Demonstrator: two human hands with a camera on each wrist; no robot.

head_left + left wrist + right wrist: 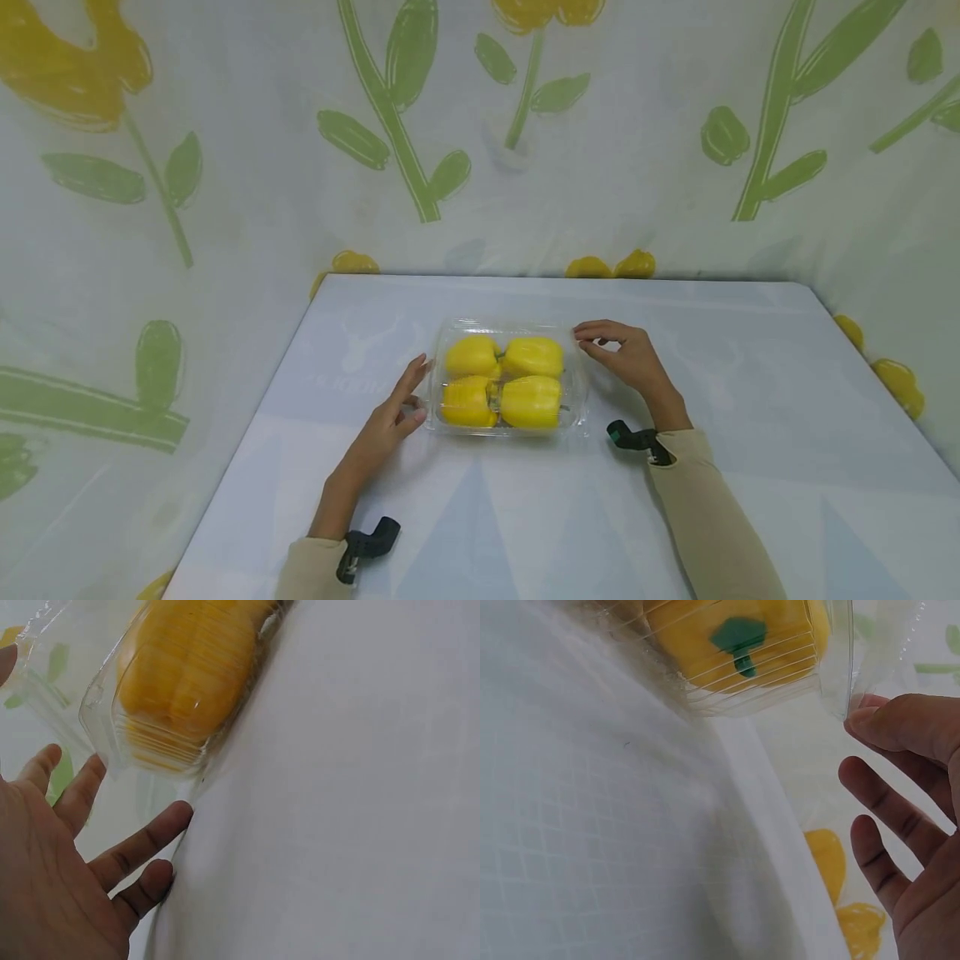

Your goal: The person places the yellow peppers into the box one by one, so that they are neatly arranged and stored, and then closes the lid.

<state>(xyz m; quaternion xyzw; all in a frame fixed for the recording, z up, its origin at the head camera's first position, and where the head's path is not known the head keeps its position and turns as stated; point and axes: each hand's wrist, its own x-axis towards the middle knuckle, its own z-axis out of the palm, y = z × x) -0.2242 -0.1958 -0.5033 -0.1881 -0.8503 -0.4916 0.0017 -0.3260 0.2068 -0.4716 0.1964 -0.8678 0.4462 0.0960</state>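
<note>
A clear plastic clamshell box (495,431) with a ribbed wall sits on the table. Several yellow bell peppers (531,402) lie inside in two rows; one shows a green stem (740,645) through the wall in the right wrist view. At the box's far right corner, my right hand (626,354) pinches the clear rim between thumb and index finger, the other fingers spread apart. My left hand (386,425) is beside the left edge with its fingers extended, fingertips right at the rim. In the left wrist view, the left fingers (142,844) are spread just below the box's corner.
The white table (720,350) has pale blue triangles printed on its near part. Behind and beside it hangs a white cloth (637,167) with green leaves and yellow flowers. A black wrist mount (371,542) is on the left wrist, another (637,437) on the right.
</note>
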